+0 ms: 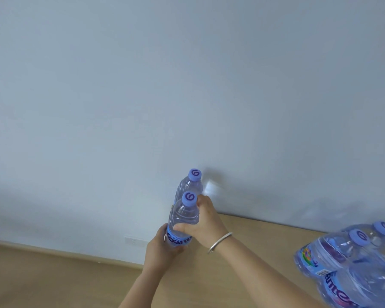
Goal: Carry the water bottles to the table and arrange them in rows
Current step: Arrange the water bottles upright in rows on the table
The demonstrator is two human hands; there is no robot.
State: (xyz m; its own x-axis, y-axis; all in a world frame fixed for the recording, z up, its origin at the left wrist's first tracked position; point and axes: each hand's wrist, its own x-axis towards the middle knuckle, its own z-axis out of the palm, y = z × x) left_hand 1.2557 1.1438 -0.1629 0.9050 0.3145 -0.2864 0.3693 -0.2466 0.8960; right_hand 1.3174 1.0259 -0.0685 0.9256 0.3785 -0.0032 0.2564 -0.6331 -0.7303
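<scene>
Left hand: my left hand (159, 247) curls round the labelled base of the near bottle (182, 216).
Right hand: my right hand (203, 221) wraps both upright bottles; the far bottle (190, 185) is touching behind.
Table: table (265, 236) below.
Pack: wrapped bottle pack (351, 263) lies rightmost.

Bare forearms, a thin silver bangle (220, 242) on the right wrist.

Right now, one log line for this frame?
left hand: grips near bottle | right hand: grips both bottles, far bottle | table: shrink-wrapped bottle pack at right | rows: not visible
</scene>
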